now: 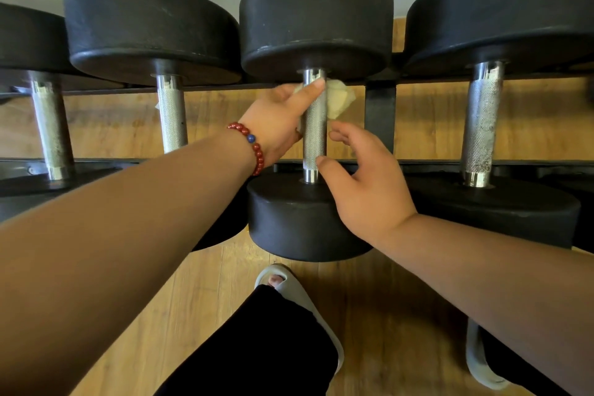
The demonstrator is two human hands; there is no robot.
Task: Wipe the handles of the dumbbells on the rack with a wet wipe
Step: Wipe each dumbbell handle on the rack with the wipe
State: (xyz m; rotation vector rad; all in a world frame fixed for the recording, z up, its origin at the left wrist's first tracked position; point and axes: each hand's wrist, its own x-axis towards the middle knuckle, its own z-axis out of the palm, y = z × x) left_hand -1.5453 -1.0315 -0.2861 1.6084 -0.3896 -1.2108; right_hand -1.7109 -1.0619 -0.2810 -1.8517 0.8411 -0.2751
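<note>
The centre dumbbell [316,19] lies across the black rack [381,112], its far head toward the wall and its near head overhanging the front rail. Its knurled steel handle [315,135] runs between the two rails.

Left hand [279,119] – grips the far end of the handle, just below the far head. The thumb lies across the front of the bar; the fingers pass behind it and are hidden. The wet wipe [339,98] is held in this grip, wrapped round the back of the bar, with a crumpled pale fold showing to the right of the handle and a smaller edge to the left of the thumb. A red bead bracelet [254,146] sits on this wrist.

Right hand [366,183] – held wide, fingers relaxed and spread, holding nothing. It sits just to the right of the handle, with the thumb tip at the near end of the knurling. Whether the thumb touches the bar cannot be told.

Neighbouring dumbbells [482,122] rest on the same rack to either side, handles parallel to the centre one. Below the rack is a wooden floor [209,283], with a grey slipper [308,299] and a dark trouser leg in view.
</note>
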